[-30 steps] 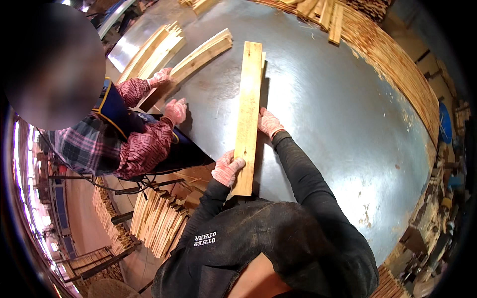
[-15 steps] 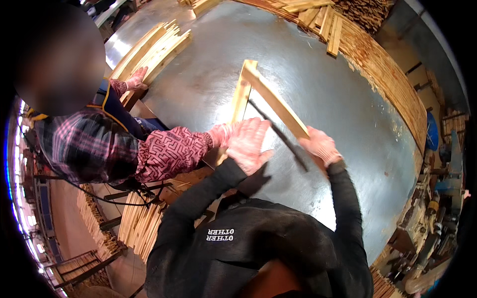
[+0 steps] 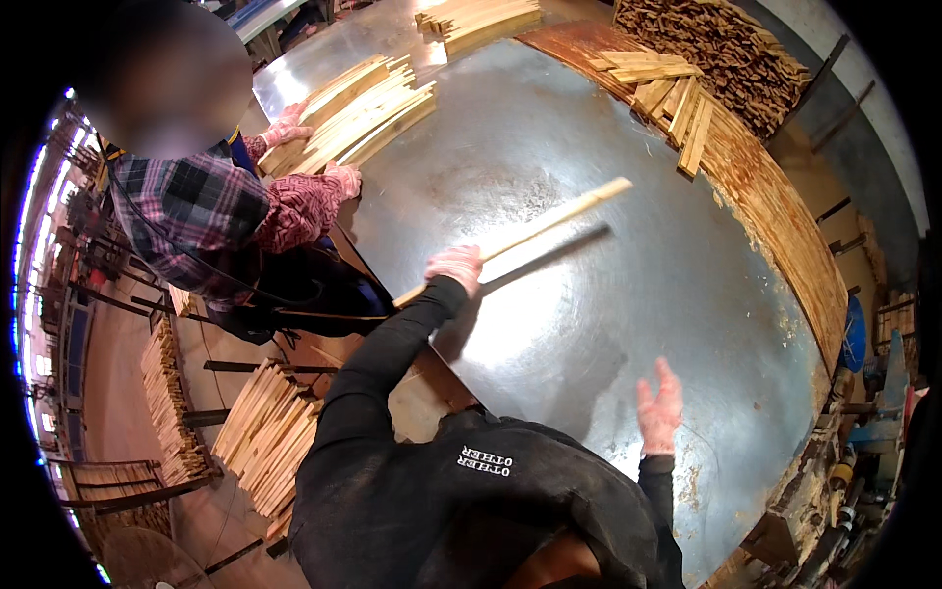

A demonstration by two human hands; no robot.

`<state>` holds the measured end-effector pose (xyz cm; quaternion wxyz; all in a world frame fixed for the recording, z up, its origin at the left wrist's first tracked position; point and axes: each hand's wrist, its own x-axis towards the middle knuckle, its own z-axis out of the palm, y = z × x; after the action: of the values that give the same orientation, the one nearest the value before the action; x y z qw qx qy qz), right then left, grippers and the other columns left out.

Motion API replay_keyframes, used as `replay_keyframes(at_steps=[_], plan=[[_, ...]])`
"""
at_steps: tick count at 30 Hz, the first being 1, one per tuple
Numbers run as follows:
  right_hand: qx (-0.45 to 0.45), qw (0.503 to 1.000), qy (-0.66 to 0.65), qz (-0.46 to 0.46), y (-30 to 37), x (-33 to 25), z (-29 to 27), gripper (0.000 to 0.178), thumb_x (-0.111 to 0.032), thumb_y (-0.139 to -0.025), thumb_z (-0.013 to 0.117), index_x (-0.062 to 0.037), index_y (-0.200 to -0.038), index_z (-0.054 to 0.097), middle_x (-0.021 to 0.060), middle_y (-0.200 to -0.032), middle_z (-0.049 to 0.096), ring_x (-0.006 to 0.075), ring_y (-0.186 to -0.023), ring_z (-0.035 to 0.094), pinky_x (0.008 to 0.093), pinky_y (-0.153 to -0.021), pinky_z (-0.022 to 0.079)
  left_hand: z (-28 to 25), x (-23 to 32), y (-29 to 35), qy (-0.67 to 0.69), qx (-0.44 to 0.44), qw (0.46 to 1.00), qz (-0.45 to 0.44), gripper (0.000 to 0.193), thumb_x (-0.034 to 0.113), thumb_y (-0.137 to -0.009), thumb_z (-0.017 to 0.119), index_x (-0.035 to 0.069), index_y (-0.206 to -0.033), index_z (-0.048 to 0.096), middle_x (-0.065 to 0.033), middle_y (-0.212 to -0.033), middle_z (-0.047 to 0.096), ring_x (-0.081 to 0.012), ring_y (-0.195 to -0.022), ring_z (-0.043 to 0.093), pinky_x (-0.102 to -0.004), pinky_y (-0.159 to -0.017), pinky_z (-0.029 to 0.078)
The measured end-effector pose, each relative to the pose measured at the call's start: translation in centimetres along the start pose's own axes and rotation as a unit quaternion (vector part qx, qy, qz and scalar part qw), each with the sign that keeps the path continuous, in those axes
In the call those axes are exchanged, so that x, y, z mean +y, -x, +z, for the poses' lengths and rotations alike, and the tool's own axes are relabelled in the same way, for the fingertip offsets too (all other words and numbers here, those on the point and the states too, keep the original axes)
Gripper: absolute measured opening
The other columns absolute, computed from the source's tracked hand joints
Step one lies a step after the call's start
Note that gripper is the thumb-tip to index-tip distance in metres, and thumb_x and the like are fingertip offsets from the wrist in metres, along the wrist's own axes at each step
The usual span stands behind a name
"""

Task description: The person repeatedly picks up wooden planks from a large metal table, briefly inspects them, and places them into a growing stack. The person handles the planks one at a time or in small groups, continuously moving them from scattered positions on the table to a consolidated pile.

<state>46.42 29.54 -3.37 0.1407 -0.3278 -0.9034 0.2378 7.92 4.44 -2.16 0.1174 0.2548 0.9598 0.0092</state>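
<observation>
My left hand, in a pale pink glove, is closed around a long, narrow wooden strip. The strip slants up to the right above the grey metal table and casts a shadow on it. My right hand, also gloved, is raised over the table's right part, fingers apart and holding nothing. At the far left, a co-worker's gloved hands rest at a pile of wooden strips.
More strips lie at the table's far end. Several short boards rest on the worn wooden border along the far right. Beyond it stands a big wood stack. Left of me, strips are stacked low. Machinery stands at right.
One of the two strips is no longer between my hands; my left hand now grips a single strip. My right hand has let go and moved down. The co-worker's arm has drawn back to the pile.
</observation>
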Motion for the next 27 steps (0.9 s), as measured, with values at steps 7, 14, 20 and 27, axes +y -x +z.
replay_keyframes(at_steps=[7, 14, 20, 27], plan=[[-0.259, 0.954, 0.086, 0.126, 5.3, -4.8, 5.7, 0.067, -0.036, -0.080, 0.070, -0.0119, -0.139, 0.048, 0.0163, -0.133, 0.053, 0.0347, -0.124, 0.049, 0.0428, -0.105, 0.040, -4.2, -14.1, -2.7, 0.030, 0.038, 0.980, -0.194, 0.031, 0.036, -0.089, 0.061, 0.013, -0.110, 0.059, -0.0125, -0.108, 0.067, -0.0342, -0.102, 0.065, -0.0523, -0.083, 0.050], [-0.203, 0.967, 0.154, 0.004, 0.0, -11.6, 14.7, 0.071, -0.039, -0.078, 0.070, -0.0086, -0.137, 0.044, 0.0145, -0.138, 0.045, 0.0363, -0.131, 0.038, 0.0461, -0.109, 0.034, -8.1, -25.4, -13.1, -0.043, 0.134, 0.970, -0.199, 0.040, 0.040, -0.085, 0.064, 0.012, -0.113, 0.057, -0.0171, -0.105, 0.067, -0.0369, -0.098, 0.067, -0.0556, -0.078, 0.051], [-0.167, 0.967, 0.172, 0.091, -3.9, -16.3, 19.4, 0.069, -0.036, -0.080, 0.068, -0.0084, -0.139, 0.043, 0.0145, -0.143, 0.041, 0.0356, -0.135, 0.035, 0.0468, -0.110, 0.032, -10.5, -33.9, -25.9, -0.023, 0.134, 0.967, -0.216, 0.031, 0.035, -0.084, 0.063, 0.014, -0.106, 0.062, -0.0203, -0.105, 0.068, -0.0394, -0.097, 0.066, -0.0541, -0.082, 0.050], [-0.218, 0.944, 0.183, 0.169, -5.2, -18.1, 19.1, 0.074, -0.036, -0.080, 0.070, -0.0110, -0.143, 0.042, 0.0158, -0.150, 0.037, 0.0352, -0.138, 0.034, 0.0437, -0.113, 0.031, -10.3, -43.0, -34.3, -0.069, 0.022, 0.929, -0.364, 0.048, 0.026, -0.087, 0.064, 0.004, -0.128, 0.052, -0.0319, -0.129, 0.053, -0.0535, -0.110, 0.056, -0.0642, -0.077, 0.051]])
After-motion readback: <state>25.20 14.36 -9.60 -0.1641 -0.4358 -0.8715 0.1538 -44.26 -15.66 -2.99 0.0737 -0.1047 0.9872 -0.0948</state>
